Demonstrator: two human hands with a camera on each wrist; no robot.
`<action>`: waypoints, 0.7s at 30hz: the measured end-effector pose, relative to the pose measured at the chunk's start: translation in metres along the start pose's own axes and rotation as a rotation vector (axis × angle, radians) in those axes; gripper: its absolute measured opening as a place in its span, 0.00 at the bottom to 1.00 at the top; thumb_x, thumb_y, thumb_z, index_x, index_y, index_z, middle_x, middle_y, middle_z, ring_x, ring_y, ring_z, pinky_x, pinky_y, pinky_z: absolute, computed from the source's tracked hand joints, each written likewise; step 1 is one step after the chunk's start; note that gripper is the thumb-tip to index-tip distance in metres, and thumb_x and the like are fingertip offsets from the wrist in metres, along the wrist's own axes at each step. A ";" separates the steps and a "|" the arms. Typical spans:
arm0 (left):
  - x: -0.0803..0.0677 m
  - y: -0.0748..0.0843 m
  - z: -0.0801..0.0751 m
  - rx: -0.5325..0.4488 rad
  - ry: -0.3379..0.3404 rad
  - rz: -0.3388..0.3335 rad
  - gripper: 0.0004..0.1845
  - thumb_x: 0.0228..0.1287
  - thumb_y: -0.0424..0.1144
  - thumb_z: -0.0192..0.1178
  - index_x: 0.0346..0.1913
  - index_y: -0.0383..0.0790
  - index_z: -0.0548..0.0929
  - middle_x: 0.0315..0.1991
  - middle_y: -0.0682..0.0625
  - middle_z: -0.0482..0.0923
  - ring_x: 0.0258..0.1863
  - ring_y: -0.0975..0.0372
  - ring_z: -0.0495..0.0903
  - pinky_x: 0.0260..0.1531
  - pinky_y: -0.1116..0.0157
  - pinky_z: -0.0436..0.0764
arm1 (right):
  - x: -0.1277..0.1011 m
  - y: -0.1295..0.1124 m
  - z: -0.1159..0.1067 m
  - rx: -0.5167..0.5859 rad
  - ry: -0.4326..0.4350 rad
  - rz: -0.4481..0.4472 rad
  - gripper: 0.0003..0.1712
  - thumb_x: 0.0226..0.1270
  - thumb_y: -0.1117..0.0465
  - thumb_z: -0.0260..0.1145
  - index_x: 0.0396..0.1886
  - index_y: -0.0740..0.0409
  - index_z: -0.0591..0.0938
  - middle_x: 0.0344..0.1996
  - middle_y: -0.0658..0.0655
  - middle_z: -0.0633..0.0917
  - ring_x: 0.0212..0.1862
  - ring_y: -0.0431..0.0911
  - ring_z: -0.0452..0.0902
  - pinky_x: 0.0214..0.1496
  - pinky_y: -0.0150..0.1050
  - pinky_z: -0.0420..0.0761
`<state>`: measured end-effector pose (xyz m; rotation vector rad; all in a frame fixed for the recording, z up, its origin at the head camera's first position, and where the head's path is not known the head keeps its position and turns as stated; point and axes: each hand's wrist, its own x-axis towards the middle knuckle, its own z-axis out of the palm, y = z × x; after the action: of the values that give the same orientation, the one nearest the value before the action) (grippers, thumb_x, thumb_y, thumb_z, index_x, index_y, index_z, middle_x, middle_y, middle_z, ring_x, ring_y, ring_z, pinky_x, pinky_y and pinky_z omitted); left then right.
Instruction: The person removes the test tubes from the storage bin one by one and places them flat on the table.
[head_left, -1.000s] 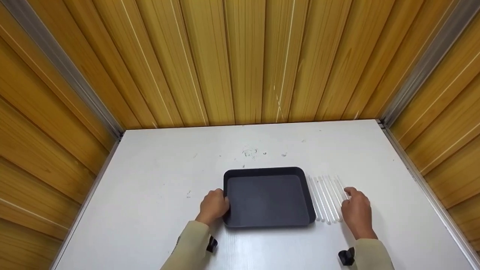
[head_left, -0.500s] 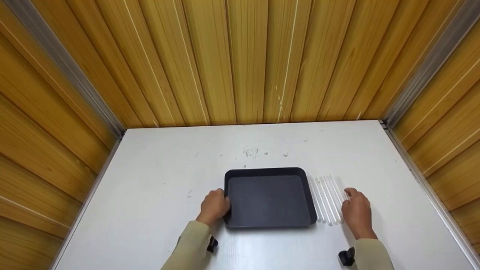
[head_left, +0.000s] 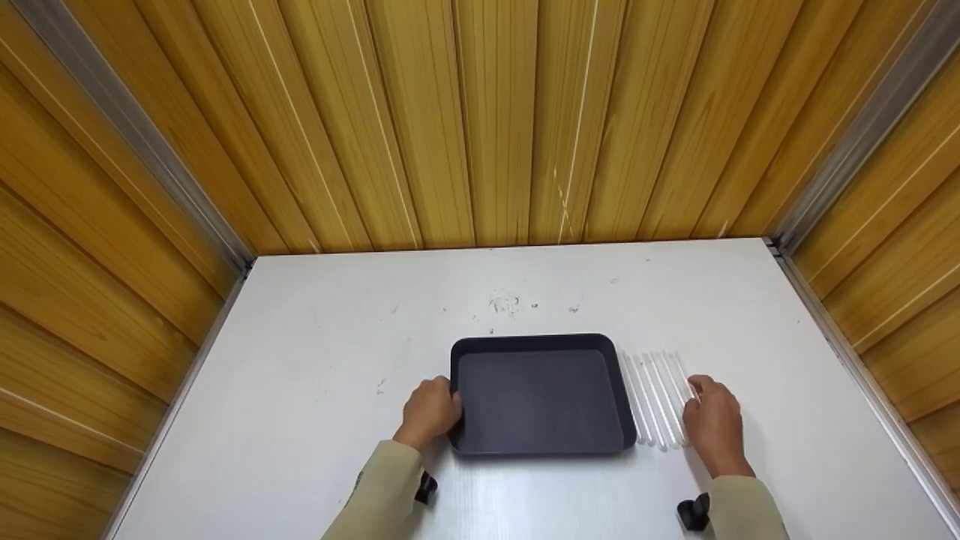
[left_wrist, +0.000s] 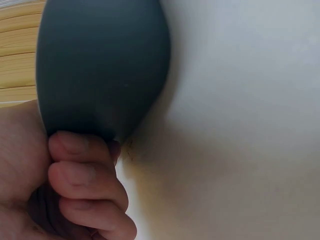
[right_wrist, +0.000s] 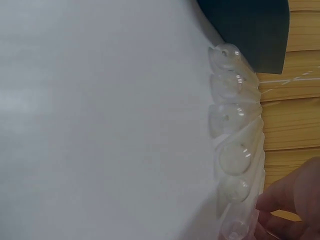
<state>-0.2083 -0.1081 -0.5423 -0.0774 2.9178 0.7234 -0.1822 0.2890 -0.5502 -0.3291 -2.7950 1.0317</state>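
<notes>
A dark grey rectangular baking tray [head_left: 536,401] lies on the white table. My left hand [head_left: 429,411] grips its left wall; in the left wrist view the curled fingers [left_wrist: 87,180] press against the outside of the tray wall [left_wrist: 102,65]. Along the tray's right side several clear test tubes [head_left: 654,401] lie in a row, rounded ends toward me. My right hand [head_left: 714,424] is at the right end of the row. In the right wrist view its thumb and fingers pinch the outermost test tube [right_wrist: 236,227], partly hidden by the hand.
Wood-patterned panels [head_left: 495,127] wall the table at the back and both sides, with metal strips in the corners. Dark scuff marks [head_left: 504,304] dot the white table [head_left: 330,330] behind the tray. A black wrist camera [head_left: 694,514] sits at each sleeve.
The view shifts very slightly, and the tray sits a few pixels farther right in it. Both hands keep their hold.
</notes>
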 end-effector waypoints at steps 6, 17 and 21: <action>-0.001 -0.003 -0.003 0.010 0.004 0.004 0.12 0.64 0.39 0.58 0.38 0.31 0.81 0.31 0.41 0.81 0.26 0.56 0.76 0.28 0.55 0.76 | -0.001 -0.005 0.002 -0.006 -0.002 0.010 0.20 0.66 0.74 0.50 0.56 0.76 0.73 0.46 0.75 0.78 0.50 0.65 0.76 0.51 0.57 0.75; -0.005 -0.001 -0.009 0.162 0.158 0.060 0.21 0.65 0.53 0.58 0.28 0.36 0.79 0.20 0.45 0.77 0.18 0.56 0.75 0.19 0.59 0.71 | 0.001 -0.022 0.000 -0.029 0.086 -0.034 0.20 0.67 0.67 0.55 0.56 0.74 0.75 0.51 0.74 0.78 0.56 0.68 0.71 0.55 0.59 0.72; -0.006 0.007 -0.012 0.252 0.302 0.110 0.23 0.65 0.56 0.57 0.34 0.35 0.80 0.23 0.42 0.80 0.22 0.51 0.79 0.20 0.55 0.75 | 0.000 -0.038 0.000 0.002 0.146 -0.093 0.19 0.67 0.67 0.57 0.55 0.71 0.76 0.51 0.72 0.80 0.56 0.67 0.72 0.56 0.59 0.71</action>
<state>-0.2048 -0.1078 -0.5277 0.0011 3.2991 0.3791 -0.1880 0.2612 -0.5254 -0.2598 -2.6517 0.9502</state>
